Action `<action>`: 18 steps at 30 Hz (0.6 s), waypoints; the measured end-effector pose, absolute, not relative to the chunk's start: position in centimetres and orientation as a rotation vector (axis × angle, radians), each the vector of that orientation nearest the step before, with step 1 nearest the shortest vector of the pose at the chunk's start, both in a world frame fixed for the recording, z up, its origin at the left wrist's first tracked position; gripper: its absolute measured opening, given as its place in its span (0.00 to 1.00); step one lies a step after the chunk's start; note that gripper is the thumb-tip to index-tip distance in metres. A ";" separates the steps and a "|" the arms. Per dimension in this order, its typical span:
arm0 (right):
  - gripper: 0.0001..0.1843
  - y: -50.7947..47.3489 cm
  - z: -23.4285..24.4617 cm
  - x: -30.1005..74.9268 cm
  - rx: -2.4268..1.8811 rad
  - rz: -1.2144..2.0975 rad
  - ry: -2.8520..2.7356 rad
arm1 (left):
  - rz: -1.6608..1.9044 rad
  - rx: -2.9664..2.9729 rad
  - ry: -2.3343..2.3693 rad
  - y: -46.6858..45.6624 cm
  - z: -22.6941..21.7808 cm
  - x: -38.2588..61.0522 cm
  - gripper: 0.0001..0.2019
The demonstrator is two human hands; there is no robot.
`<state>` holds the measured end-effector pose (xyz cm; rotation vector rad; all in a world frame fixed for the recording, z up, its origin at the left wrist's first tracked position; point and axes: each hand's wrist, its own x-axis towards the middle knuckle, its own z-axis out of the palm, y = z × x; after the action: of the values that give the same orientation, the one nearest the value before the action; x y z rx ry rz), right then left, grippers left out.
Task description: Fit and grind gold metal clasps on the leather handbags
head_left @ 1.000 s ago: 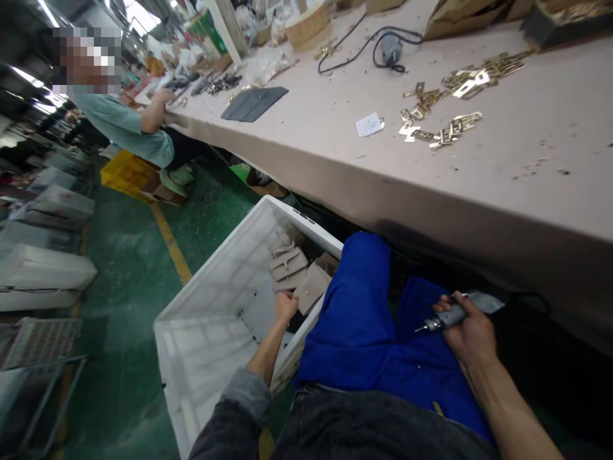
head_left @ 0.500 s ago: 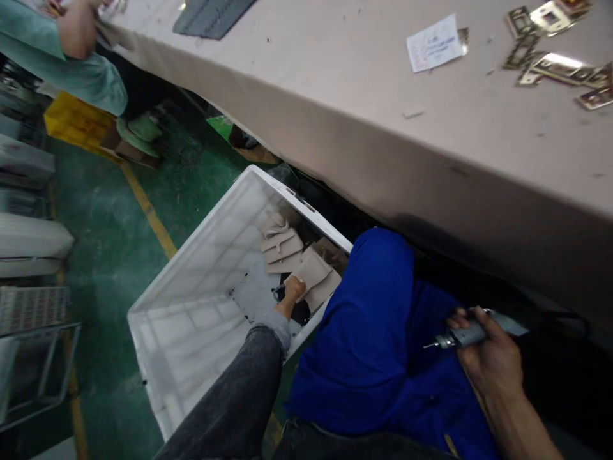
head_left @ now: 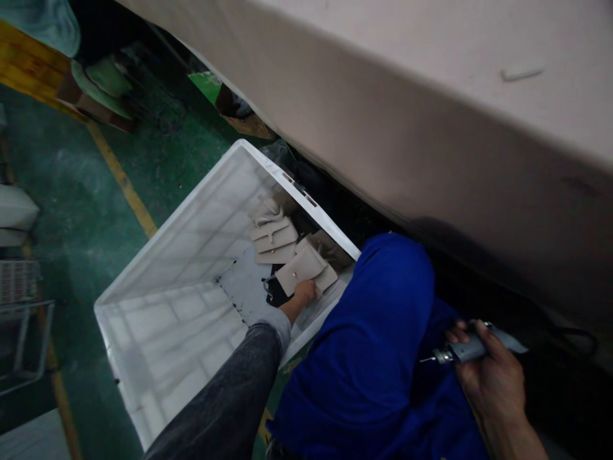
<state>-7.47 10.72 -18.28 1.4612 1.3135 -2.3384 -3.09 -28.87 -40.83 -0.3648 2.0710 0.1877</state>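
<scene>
The left grip (head_left: pixel 305 292) is lowered into a white plastic crate (head_left: pixel 167 319), with the grey sleeve (head_left: pixel 239 390) running back from it. The fingers are curled against the near edge of a beige pouch (head_left: pixel 301 271) and touch it; whether the pouch is actually clamped cannot be determined from this view. The pouch lies on the crate bottom directly beyond the left grip, tilted, with a small metal stud on its face. Further beige pouches (head_left: pixel 274 233) are stacked just beyond it, against the far crate wall, and a dark item (head_left: pixel 275 291) lies just beside the left grip on its outer side. The right grip (head_left: pixel 488 374) is closed fully around a grey power tool (head_left: pixel 467 350) (a slim driver type, bit pointing towards the left grip). Between the two grips a blue cloth (head_left: pixel 373 345) is draped. Above and beyond both grips the edge of the table (head_left: pixel 383 96) is seen. To the outer side of the left grip, past the crate, the green floor (head_left: pixel 71 191) is marked with a yellow line (head_left: pixel 122 182).
</scene>
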 end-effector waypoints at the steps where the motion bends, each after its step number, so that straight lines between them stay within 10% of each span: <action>1: 0.16 10.6 -18.3 -7.5 1.466 -2.336 1.318 | 0.162 -0.319 2.080 -28.4 -41.0 -3.3 0.18; 18: 0.18 11.1 -18.0 -6.7 1.325 -2.495 1.281 | -0.096 -0.110 2.249 -33.3 -31.3 -6.1 0.16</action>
<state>-6.71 11.08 -17.96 1.3252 1.2806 -2.4954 -6.12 -33.34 -31.33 -0.1104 2.2491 -0.0957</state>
